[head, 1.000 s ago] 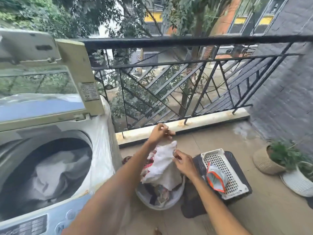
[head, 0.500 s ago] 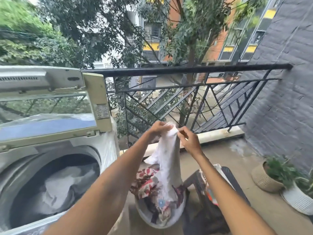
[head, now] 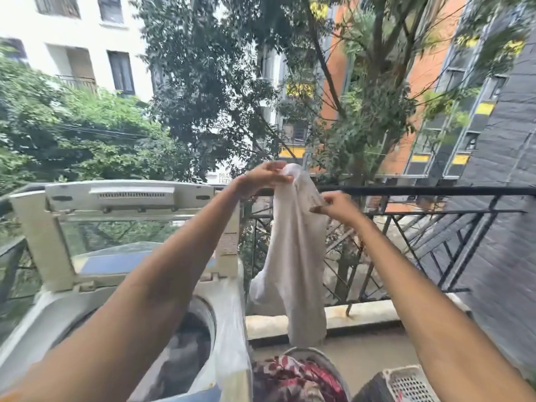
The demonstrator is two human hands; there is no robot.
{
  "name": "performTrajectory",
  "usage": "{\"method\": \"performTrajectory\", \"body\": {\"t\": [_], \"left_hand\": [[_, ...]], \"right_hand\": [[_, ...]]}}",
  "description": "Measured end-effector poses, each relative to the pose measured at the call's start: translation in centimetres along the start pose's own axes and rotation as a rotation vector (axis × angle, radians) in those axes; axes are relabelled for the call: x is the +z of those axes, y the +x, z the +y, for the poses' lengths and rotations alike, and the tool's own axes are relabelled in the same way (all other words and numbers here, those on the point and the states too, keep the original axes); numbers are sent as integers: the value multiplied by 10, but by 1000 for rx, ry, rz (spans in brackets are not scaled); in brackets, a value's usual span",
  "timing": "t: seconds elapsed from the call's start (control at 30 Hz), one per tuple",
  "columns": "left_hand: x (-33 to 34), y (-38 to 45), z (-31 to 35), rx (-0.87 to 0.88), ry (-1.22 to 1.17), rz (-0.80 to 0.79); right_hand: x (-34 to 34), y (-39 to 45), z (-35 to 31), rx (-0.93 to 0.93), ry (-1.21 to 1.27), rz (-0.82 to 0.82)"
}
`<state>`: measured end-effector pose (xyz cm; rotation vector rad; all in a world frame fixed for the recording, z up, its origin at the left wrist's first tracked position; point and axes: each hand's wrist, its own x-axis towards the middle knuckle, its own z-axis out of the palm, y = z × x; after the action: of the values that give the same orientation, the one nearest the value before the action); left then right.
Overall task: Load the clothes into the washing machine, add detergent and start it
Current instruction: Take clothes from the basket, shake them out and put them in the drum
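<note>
Above the laundry basket (head: 324, 355) at frame center, left hand (head: 261, 178) and right hand (head: 336, 206) each pinch the hanging white garment (head: 295, 256), right of the open washing machine (head: 116, 285).

1. Black metal railing (head: 420, 190): runs across the balcony's outer edge, with diagonal bars below its top rail.
2. Pale concrete kerb (head: 362, 313): directly under the railing, stained with rust at a post foot.
3. Floor (head: 374, 353): bare tan concrete, on the near side of the kerb.
4. Dark grey brick wall (head: 504, 227): meets the railing at its right end.
5. Trees (head: 220, 91): dense green foliage beyond the railing, filling the middle and left.
6. White building (head: 87, 44): behind the trees, upper left, with dark windows.
7. Orange building (head: 420, 71): beyond the railing's right part, with yellow-marked ledges.
8. Light: soft, even daylight.
</note>
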<state>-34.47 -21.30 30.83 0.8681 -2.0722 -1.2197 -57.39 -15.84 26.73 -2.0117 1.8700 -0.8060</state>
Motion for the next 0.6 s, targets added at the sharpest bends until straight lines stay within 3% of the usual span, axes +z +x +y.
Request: {"method": "performTrajectory", "body": {"t": [0.17, 0.23, 0.37, 0.47, 0.53, 0.6], "left_hand": [[-98, -35, 19, -20, 284, 170], [-130, -49, 29, -100, 441, 176], [-184, -83, 57, -119, 517, 420], [-206, -106, 69, 82, 324, 701], [-213, -122, 71, 205, 118, 786], [-222, -132, 70, 220, 69, 848]], "right_hand": [[-28, 39, -78, -156, -226, 524], [-34, 46, -115, -207, -233, 604], [-30, 62, -191, -240, -97, 548], [-17, 75, -234, -266, 350, 448], [-9, 75, -266, -277, 668, 344], [-4, 77, -290, -290, 813, 332]]}}
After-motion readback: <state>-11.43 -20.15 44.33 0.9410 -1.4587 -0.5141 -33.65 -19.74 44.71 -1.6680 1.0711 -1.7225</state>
